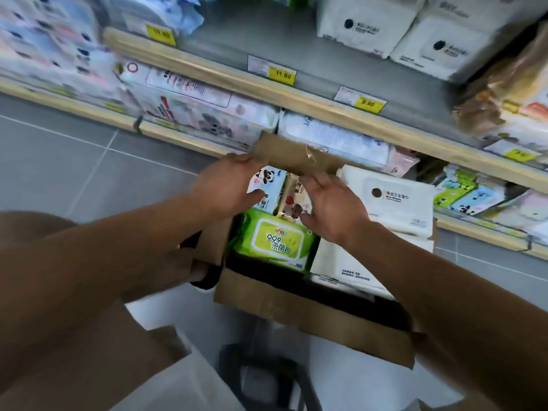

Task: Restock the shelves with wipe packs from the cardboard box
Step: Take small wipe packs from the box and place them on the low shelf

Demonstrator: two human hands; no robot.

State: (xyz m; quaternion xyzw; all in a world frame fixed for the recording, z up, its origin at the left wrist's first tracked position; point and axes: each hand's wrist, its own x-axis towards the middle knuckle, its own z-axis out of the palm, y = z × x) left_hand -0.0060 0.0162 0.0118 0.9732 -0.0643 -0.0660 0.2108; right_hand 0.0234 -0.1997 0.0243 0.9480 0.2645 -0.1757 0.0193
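Evenly lit from overhead, soft shadows inside the brown cardboard box (311, 307); motion blur smearing pale packs (44, 48) at upper left; wide-angle bending of wooden shelf edges (326, 111).

Two wood-edged shelves run slantwise above a grey tiled floor (89, 161). The upper shelf (267, 48) has a grey surface, largely bare in the middle. White packs (415, 34) stand toward its right end, blurred bluish packs (154, 10) toward its left, and brownish packs (504, 93) at the far right. Yellow price tags (282, 74) hang along its front edge. The lower shelf (184, 142) carries pale pink-and-white packs (195, 105) on its left part, white-blue packs (335, 137) at the middle, and green and blue panda packs (465, 194) toward the right end. What the box rests on cannot be told.
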